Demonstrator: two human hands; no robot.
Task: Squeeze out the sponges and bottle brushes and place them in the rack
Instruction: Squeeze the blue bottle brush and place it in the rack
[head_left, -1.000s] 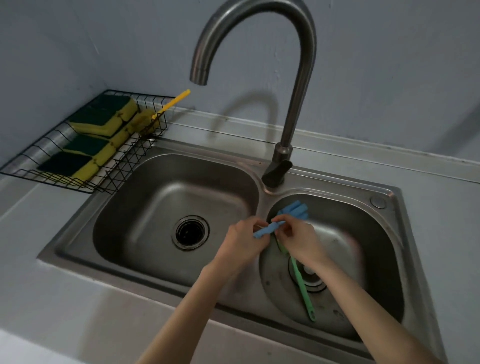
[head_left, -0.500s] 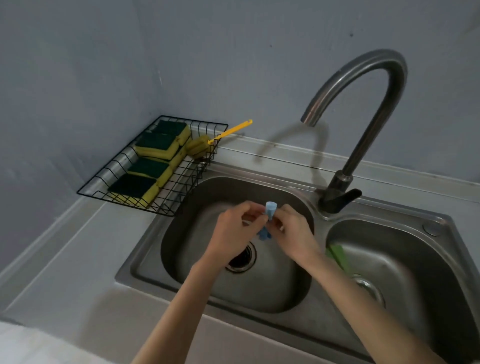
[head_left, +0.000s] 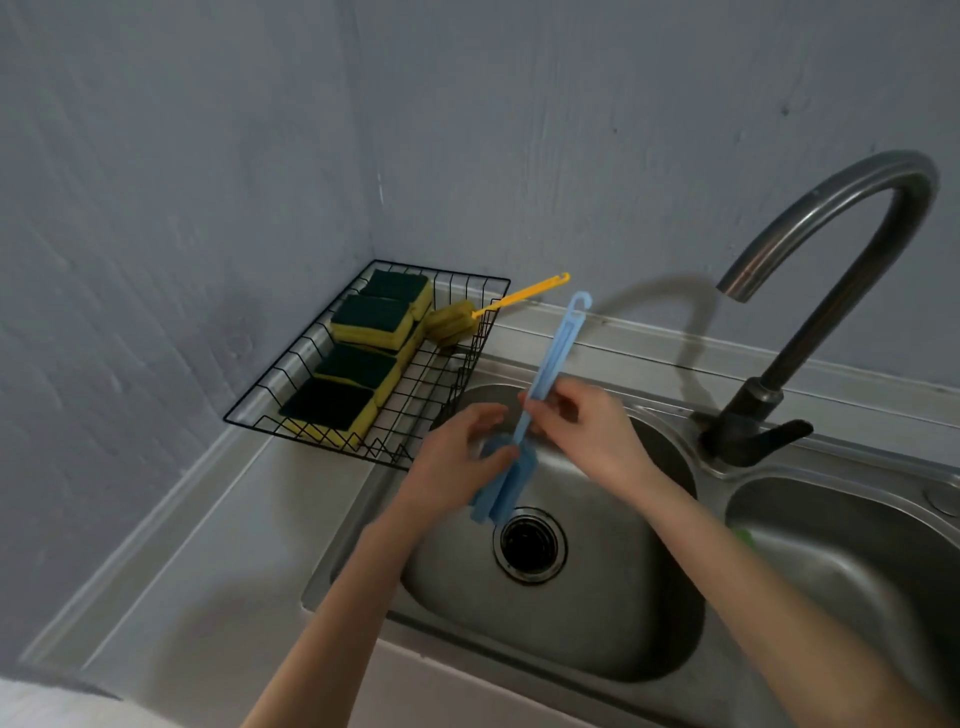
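A blue bottle brush (head_left: 553, 353) stands nearly upright over the left sink basin (head_left: 597, 597), handle up and blue sponge head down. My left hand (head_left: 457, 462) is closed around the sponge head. My right hand (head_left: 587, 431) pinches the lower handle just above it. A black wire rack (head_left: 291, 358) sits on the counter in the corner, left of the sink. Several yellow-and-green sponges (head_left: 371, 317) lie in it. A yellow bottle brush (head_left: 452, 325) rests at its far end, its handle poking out over the rim. A bit of a green brush (head_left: 743, 538) shows in the right basin, behind my right forearm.
The curved steel tap (head_left: 810, 291) rises at the right between the two basins. The round drain (head_left: 530, 545) lies below the brush head. Grey walls close the corner behind the rack. Grey counter (head_left: 197, 587) runs along the left and front of the sink.
Both hands carried the blue brush from the right basin to over the left basin. It now stands upright with its handle in view. The view has swung left.
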